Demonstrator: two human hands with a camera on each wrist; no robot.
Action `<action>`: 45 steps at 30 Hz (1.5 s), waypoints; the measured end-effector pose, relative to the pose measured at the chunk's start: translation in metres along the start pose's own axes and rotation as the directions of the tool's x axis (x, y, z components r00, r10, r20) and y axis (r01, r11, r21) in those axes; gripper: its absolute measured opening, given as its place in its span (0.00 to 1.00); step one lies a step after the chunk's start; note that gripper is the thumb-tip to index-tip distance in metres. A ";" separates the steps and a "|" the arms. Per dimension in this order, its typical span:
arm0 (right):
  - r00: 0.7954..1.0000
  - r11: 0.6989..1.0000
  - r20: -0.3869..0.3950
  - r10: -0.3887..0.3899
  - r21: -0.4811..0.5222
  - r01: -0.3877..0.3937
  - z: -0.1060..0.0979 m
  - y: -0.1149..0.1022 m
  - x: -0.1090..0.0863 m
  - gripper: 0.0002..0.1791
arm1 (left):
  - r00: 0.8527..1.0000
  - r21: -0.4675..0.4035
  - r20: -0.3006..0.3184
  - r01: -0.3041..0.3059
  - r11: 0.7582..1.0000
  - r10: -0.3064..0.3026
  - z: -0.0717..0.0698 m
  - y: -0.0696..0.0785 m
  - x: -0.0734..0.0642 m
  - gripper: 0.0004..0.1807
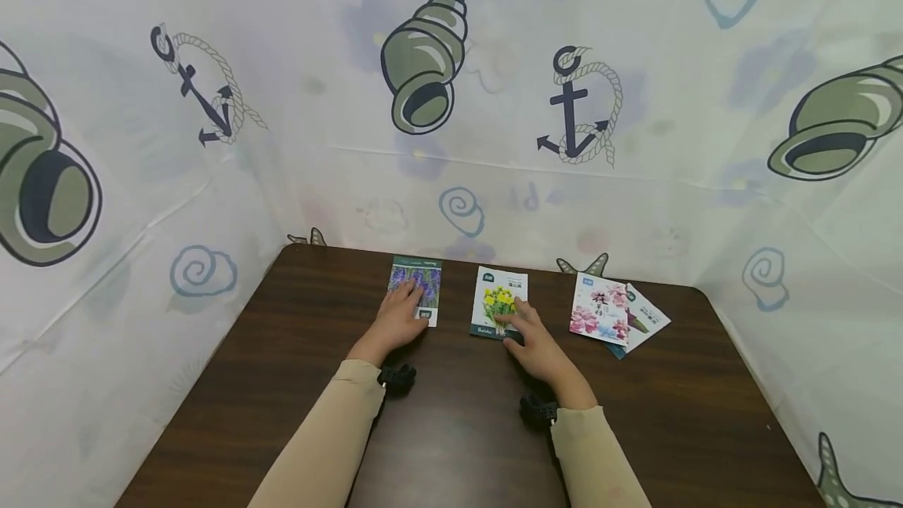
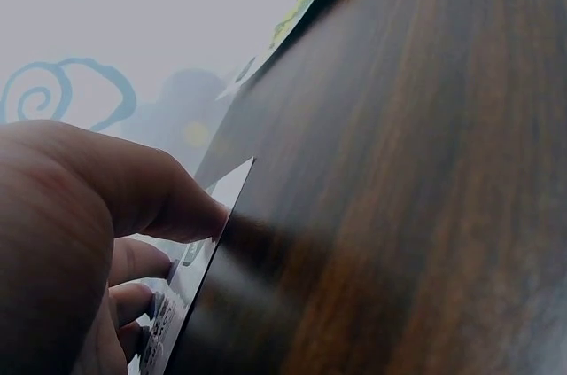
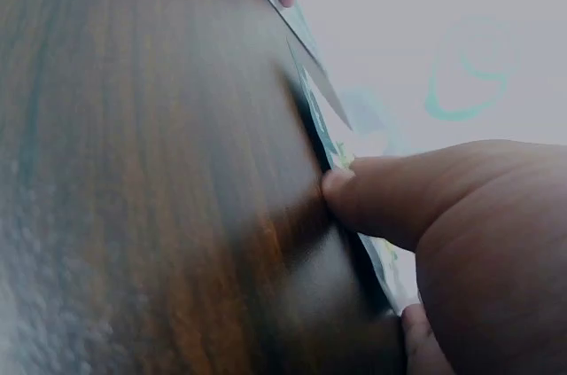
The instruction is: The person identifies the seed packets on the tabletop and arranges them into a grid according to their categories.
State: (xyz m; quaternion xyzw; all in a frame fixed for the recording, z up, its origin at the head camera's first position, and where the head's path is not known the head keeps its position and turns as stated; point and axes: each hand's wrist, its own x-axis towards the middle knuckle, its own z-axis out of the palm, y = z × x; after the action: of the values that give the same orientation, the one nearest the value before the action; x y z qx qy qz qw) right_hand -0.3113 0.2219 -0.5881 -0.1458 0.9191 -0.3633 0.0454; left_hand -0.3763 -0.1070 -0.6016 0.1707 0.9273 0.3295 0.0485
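My left hand [image 1: 400, 318] rests on a seed packet with purple flowers [image 1: 432, 288], fingers stretched over its face. In the left wrist view, the thumb touches the white edge of that packet [image 2: 232, 182]. To the right, my right hand [image 1: 539, 345] lies over the lower right part of a white seed packet with yellow flowers [image 1: 494, 296]. In the right wrist view, its thumb touches the edge of the packet [image 3: 330, 131], which lies at the tabletop. The fingers hide part of each picture.
Right of my right hand, a pink-blossom packet [image 1: 596, 312] overlaps another white and teal packet [image 1: 652, 318]. The dark wooden table [image 1: 451, 429] reaches back to a printed cloth wall [image 1: 508, 202], with more cloth at both sides.
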 end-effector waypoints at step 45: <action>0.997 0.843 0.031 0.072 0.533 -0.078 -0.023 0.023 -0.006 0.28 | 0.999 0.025 0.024 0.027 0.999 -0.028 0.001 -0.006 0.005 0.43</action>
State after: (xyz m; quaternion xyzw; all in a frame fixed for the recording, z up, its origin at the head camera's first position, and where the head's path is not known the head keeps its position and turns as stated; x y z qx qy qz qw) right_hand -0.3156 0.2551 -0.5874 -0.0932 0.7867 -0.6015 0.1029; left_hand -0.3827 -0.1087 -0.6059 0.1624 0.9329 0.3154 0.0622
